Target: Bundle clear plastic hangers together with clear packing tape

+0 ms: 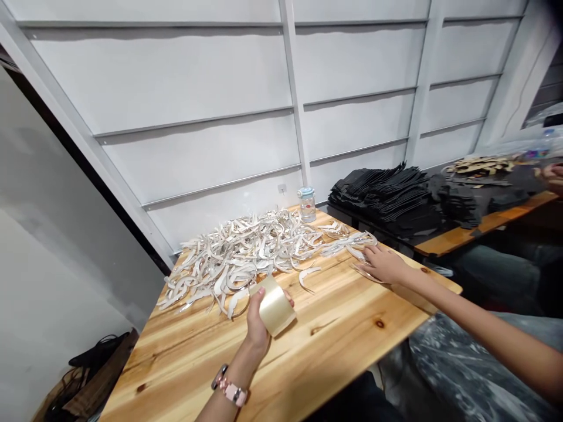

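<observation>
Nearest camera, pink watch worn on left wrist. Just beyond, left hand closed around tape roll, thumb laid over rim, probably for steadiness; roll held low over bench. Further right, right hand laid flat, fingers spread, on few pale curved strips, seemingly pinned apart from rest. Behind, large heap of same strips spread out. Small jar stood at far edge, clear of heap. Beyond, black cut pieces stacked on second bench; another person's hand seen far right.
</observation>
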`<state>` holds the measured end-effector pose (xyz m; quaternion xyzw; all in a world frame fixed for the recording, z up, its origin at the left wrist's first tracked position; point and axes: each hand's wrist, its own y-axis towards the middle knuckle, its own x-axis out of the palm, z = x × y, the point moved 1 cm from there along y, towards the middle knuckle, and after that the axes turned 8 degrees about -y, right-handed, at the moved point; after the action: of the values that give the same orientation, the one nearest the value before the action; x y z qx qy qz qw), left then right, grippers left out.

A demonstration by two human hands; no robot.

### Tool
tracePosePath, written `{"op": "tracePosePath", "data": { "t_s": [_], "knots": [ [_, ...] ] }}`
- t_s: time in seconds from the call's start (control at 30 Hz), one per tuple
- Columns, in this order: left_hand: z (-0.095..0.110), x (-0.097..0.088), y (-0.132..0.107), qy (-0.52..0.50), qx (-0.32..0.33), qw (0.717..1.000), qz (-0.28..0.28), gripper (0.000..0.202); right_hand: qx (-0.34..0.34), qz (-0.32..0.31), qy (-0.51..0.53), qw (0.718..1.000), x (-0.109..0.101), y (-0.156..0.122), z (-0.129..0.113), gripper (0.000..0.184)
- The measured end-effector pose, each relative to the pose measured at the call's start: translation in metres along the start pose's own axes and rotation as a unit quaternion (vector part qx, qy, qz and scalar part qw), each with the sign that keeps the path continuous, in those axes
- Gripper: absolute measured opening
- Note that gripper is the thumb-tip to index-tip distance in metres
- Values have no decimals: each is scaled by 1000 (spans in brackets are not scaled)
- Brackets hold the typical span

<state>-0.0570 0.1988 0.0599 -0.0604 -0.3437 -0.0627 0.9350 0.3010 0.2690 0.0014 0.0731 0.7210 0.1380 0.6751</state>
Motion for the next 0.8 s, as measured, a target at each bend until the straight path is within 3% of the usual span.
{"op": "tracePosePath", "data": {
  "t_s": [0.17, 0.33, 0.47, 0.67, 0.8],
  "knots": [
    [-2, -3, 2, 7, -2, 1000, -3, 40, 11, -10, -47, 999, -4, 5, 1, 55],
    [-3, -9, 5, 10, -13, 1000, -13, 44, 11, -28, -72, 997, -11, 28, 6, 44],
    [-4, -12, 6, 6, -34, 999, -23, 47, 18, -52, -75, 996, -10, 42, 10, 46],
    [-3, -11, 5, 11, -39, 999, -19, 46, 40, -72, -83, 993, -7, 45, 17, 46],
    [-3, -9, 4, 15, -25, 999, -19, 44, 12, -93, -62, 994, -12, 43, 19, 48]
  ]
}}
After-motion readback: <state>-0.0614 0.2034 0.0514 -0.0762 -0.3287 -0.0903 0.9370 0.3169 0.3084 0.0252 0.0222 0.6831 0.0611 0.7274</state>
